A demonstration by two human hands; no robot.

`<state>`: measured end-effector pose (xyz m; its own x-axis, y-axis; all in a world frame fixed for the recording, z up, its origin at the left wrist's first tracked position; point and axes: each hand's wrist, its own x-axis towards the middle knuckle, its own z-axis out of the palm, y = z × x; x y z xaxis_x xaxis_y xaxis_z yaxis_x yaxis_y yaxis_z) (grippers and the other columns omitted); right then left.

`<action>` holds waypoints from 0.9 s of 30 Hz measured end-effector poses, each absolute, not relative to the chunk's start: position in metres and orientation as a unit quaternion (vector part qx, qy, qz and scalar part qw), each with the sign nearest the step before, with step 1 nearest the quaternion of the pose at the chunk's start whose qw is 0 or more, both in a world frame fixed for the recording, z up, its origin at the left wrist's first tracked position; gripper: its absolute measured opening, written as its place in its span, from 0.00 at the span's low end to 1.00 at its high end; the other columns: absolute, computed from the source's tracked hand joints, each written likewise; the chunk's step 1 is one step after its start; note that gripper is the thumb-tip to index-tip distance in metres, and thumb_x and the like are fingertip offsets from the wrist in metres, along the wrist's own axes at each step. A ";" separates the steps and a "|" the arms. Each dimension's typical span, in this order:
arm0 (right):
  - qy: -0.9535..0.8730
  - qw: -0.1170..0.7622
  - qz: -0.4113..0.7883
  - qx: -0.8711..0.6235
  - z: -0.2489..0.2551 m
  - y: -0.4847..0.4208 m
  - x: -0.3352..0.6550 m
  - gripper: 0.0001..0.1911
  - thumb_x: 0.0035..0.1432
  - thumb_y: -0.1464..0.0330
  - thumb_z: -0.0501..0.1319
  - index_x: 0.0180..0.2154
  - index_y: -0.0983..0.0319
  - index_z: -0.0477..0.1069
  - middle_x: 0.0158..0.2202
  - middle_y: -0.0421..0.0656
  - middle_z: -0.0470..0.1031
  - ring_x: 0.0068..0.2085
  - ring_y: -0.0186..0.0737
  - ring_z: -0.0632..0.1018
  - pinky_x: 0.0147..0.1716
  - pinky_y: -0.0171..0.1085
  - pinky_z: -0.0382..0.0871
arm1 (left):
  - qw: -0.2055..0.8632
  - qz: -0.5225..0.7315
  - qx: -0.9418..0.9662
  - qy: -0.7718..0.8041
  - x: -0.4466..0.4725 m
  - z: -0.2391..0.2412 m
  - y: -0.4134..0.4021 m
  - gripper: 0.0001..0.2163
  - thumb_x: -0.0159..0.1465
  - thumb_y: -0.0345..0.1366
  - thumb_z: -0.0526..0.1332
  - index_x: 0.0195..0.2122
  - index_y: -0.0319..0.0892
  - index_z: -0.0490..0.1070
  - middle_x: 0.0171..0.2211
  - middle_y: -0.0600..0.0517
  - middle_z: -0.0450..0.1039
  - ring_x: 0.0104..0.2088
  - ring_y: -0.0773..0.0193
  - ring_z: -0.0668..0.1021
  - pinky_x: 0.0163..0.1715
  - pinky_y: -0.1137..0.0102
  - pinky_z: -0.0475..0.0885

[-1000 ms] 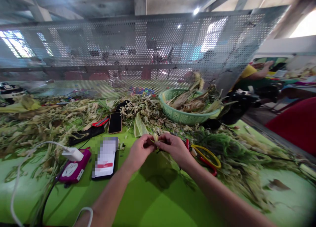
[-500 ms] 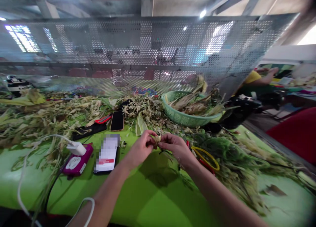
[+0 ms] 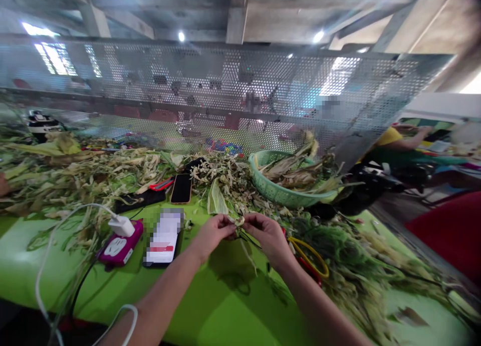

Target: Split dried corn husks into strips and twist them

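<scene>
- Table, lower frame: plain bright lime green.
- Husk piece, centre: pale yellow-tan.
- Basket, right of centre: mint green, lattice pattern.
- Power strip, lower left: magenta with a white face.
- Plug: white.
- Scissors, right of centre: yellow and red handles.
- Screen, upper frame: grey, regular round perforations.
- Loose husks, left: mixed tan and green.

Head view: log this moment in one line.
left hand: pinches husk piece | right hand: pinches husk piece | green basket: holds husks

The table is smooth and faintly glossy; the screen is perforated metal. The basket is latticed plastic, the husk scrap dry, papery
</scene>
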<state>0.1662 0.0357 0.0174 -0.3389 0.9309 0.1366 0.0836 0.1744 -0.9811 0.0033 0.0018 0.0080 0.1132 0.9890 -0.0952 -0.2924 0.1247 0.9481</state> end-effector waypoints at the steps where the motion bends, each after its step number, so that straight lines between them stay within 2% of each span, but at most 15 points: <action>1: -0.642 0.420 0.502 -0.399 0.017 0.036 0.167 0.11 0.48 0.61 0.66 0.31 0.62 0.74 0.30 0.41 0.75 0.33 0.39 0.73 0.36 0.37 0.66 | 0.620 0.516 0.410 0.426 0.004 0.007 0.002 0.16 0.48 0.42 0.70 0.29 0.37 0.68 0.25 0.54 0.68 0.27 0.69 0.71 0.33 0.71 0.65; 5: -0.629 0.424 0.503 -0.416 0.016 0.037 0.167 0.14 0.46 0.59 0.68 0.31 0.62 0.73 0.28 0.41 0.74 0.32 0.39 0.72 0.32 0.36 0.66 | 0.619 0.517 0.406 0.430 0.006 0.002 0.003 0.16 0.49 0.43 0.69 0.31 0.37 0.70 0.25 0.54 0.69 0.27 0.69 0.70 0.31 0.72 0.64; 13: -0.627 0.419 0.501 -0.424 0.013 0.038 0.164 0.17 0.47 0.56 0.67 0.29 0.63 0.71 0.27 0.41 0.72 0.30 0.38 0.71 0.30 0.35 0.65 | 0.568 0.526 0.463 0.431 0.007 0.002 0.003 0.18 0.50 0.43 0.68 0.37 0.38 0.71 0.30 0.52 0.71 0.31 0.66 0.72 0.36 0.70 0.65; 18: -0.614 0.414 0.535 -0.407 0.014 0.036 0.163 0.15 0.47 0.58 0.67 0.33 0.62 0.73 0.30 0.41 0.74 0.32 0.37 0.73 0.33 0.35 0.66 | 0.551 0.523 0.472 0.447 0.006 0.002 0.004 0.15 0.53 0.46 0.65 0.31 0.39 0.68 0.24 0.55 0.68 0.27 0.68 0.70 0.32 0.71 0.63; 21: -0.610 0.412 0.541 -0.407 0.015 0.036 0.163 0.15 0.47 0.59 0.67 0.33 0.62 0.73 0.30 0.42 0.74 0.32 0.38 0.73 0.33 0.36 0.67 | 0.569 0.533 0.444 0.441 0.006 0.000 0.005 0.15 0.53 0.46 0.65 0.31 0.39 0.67 0.24 0.56 0.67 0.27 0.69 0.68 0.30 0.72 0.62; 27: -0.657 0.384 0.489 -0.426 0.015 0.037 0.164 0.12 0.48 0.61 0.66 0.31 0.61 0.72 0.28 0.41 0.74 0.30 0.38 0.72 0.32 0.36 0.66 | 0.600 0.556 0.384 0.428 0.011 0.001 0.005 0.16 0.50 0.46 0.67 0.28 0.39 0.66 0.21 0.57 0.64 0.24 0.71 0.65 0.27 0.73 0.59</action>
